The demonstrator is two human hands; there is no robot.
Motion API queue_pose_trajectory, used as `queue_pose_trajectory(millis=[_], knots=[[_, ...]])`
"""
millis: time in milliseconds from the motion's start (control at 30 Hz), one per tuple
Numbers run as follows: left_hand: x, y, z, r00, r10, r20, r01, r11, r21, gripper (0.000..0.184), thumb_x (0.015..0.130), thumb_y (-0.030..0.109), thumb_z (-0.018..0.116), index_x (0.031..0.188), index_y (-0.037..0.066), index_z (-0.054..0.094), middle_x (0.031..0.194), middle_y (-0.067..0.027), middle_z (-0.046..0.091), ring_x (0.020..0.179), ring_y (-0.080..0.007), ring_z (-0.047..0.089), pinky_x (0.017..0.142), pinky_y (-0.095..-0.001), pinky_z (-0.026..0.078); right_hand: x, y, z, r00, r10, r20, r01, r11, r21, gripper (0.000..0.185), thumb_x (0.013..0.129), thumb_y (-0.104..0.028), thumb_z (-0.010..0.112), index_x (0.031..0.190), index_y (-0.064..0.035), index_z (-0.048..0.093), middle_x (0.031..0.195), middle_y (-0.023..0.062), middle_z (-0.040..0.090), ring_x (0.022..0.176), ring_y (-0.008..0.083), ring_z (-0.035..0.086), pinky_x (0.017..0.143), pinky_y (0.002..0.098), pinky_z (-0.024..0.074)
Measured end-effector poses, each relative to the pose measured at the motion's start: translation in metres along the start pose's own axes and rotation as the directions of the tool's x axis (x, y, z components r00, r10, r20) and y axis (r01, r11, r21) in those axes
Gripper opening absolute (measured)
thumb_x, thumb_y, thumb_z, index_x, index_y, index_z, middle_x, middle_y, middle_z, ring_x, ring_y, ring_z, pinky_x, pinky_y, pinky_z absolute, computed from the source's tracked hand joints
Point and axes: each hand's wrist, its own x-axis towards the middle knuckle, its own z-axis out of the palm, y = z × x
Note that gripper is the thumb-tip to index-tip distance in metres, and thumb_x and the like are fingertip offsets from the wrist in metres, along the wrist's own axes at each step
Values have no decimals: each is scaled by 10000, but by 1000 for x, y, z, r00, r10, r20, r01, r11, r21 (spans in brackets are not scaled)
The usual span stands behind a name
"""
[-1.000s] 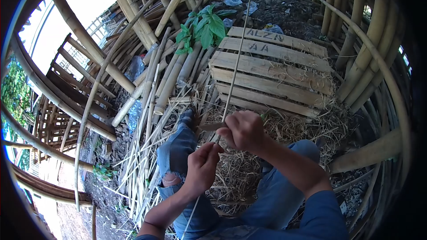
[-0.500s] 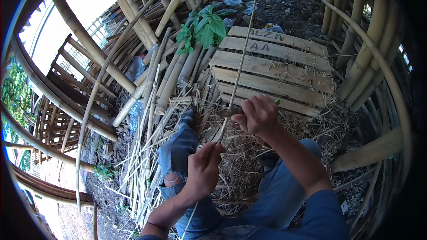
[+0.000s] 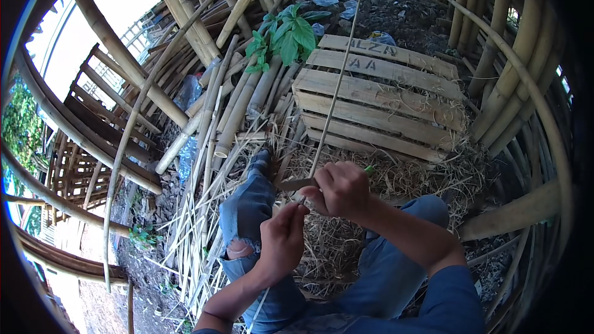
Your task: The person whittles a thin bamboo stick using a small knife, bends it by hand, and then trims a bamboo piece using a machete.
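Note:
A long, thin bamboo strip [image 3: 339, 80] runs from near my lap up past the wooden crate. My left hand [image 3: 283, 235] is closed around its lower part, above my left knee. My right hand [image 3: 342, 188] grips a knife with a green-ended handle [image 3: 370, 170]. Its dark blade [image 3: 294, 184] points left and lies across the strip, just above my left hand. The two hands almost touch. Fingers hide most of the handle and the spot where blade and strip meet.
The slatted wooden crate [image 3: 383, 96] lies ahead, with fibrous shavings [image 3: 334, 235] around and below it. Split strips [image 3: 192, 235] and bamboo poles [image 3: 238, 111] lie to the left, beside a leafy plant [image 3: 291, 37]. Upright bamboo poles [image 3: 526, 43] stand at the right.
My right hand and the knife have come down along the strip toward my left hand. My left hand stays nearly in place, and the strip's far end has shifted slightly.

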Motion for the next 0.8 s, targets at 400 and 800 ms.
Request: queue_pose_trajectory(millis=[400, 800], knots=[[-9, 5, -1, 994, 96, -56, -89, 990, 112, 134, 903, 56, 521, 885, -46, 605, 564, 26, 465, 515, -17, 366, 439, -210, 288, 3, 21, -3, 999, 4, -34, -7, 997, -81, 465, 928, -429, 413, 617, -85, 447, 481, 33, 422, 383, 174, 467, 357, 299, 372], [-18, 7, -3, 998, 58, -36, -53, 992, 112, 128, 900, 53, 521, 869, -41, 603, 574, 12, 480, 518, -25, 376, 443, -211, 301, 5, 21, -2, 996, -23, -86, 13, 993, -114, 451, 925, -427, 417, 618, -98, 442, 485, 26, 416, 370, 165, 458, 353, 301, 370]])
